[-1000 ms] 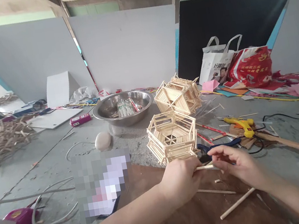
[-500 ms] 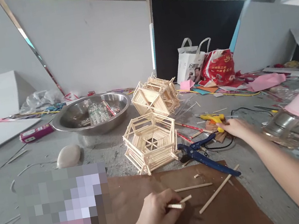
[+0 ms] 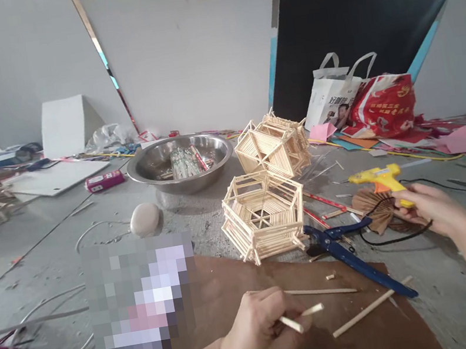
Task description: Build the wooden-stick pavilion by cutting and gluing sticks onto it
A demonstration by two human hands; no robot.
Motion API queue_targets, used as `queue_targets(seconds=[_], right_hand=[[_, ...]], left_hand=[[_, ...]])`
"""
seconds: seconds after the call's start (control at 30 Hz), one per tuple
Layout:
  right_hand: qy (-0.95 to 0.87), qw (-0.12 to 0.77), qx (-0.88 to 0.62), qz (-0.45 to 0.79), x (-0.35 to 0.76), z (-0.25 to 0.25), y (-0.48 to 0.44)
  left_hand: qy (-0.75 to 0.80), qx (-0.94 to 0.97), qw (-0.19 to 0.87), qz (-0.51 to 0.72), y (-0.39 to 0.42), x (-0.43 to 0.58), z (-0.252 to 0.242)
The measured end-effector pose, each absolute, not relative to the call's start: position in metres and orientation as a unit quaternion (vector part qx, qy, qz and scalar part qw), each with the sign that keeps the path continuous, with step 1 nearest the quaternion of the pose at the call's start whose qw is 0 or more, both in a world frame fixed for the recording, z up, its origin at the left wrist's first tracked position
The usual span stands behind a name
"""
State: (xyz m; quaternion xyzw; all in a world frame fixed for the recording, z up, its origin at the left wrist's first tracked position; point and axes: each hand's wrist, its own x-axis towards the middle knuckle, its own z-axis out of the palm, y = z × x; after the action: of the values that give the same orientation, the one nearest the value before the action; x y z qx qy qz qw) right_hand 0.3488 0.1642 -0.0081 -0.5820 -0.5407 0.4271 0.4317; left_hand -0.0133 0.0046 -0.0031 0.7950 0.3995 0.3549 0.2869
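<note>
My left hand [image 3: 264, 333] is closed around two pale wooden sticks [image 3: 292, 324], whose cut ends poke out past the fingers above a brown sheet [image 3: 218, 302]. At the right, my right hand [image 3: 432, 206] grips a yellow glue gun [image 3: 379, 177] by the lower end of its handle, the nozzle pointing left. A black cord hangs from it. Two more loose sticks lie on the sheet, one of them a thicker stick [image 3: 371, 307]. Blue-handled cutters [image 3: 349, 253] rest across the sheet's far edge. Beyond stands an open hexagonal stick frame [image 3: 270, 234], with a second stick structure [image 3: 273, 147] behind it.
A steel basin [image 3: 149, 179] holding packaged sticks stands at the back left. Closer are a purple packet [image 3: 104, 181] and a whitish stone-like object [image 3: 144, 219]. Brown pleated paper [image 3: 370, 208] lies below the glue gun. Bags [image 3: 385, 107] stand at the back right.
My right hand has lifted the glue gun off the floor and its nozzle now points left. The view has turned left. My left hand still holds the sticks.
</note>
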Motion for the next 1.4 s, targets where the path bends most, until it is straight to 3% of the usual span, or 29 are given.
queue_targets(seconds=[0.1, 0.2, 0.43, 0.77, 1.2, 1.4], right_hand=[[-0.459, 0.455, -0.575, 0.501, 0.328, 0.024, 0.153], [-0.497, 0.487, -0.505, 0.510, 0.291, 0.054, 0.150], [-0.589, 0.371, -0.343, 0.631, 0.211, 0.074, 0.146], [-0.663, 0.238, -0.458, 0.543, 0.195, 0.078, 0.139], [-0.694, 0.153, -0.352, 0.609, 0.194, 0.075, 0.137], [-0.689, 0.165, -0.347, 0.615, 0.188, 0.074, 0.136]], left_hand=[[0.445, 0.722, 0.337, 0.408, 0.006, -0.019, 0.021], [0.490, 0.632, 0.316, 0.510, 0.020, -0.032, 0.057], [0.501, 0.488, 0.291, 0.652, 0.084, -0.064, 0.135], [0.519, 0.551, 0.406, 0.512, 0.121, -0.073, 0.101], [0.555, 0.550, 0.429, 0.454, 0.128, -0.078, 0.091], [0.561, 0.549, 0.428, 0.449, 0.129, -0.076, 0.091]])
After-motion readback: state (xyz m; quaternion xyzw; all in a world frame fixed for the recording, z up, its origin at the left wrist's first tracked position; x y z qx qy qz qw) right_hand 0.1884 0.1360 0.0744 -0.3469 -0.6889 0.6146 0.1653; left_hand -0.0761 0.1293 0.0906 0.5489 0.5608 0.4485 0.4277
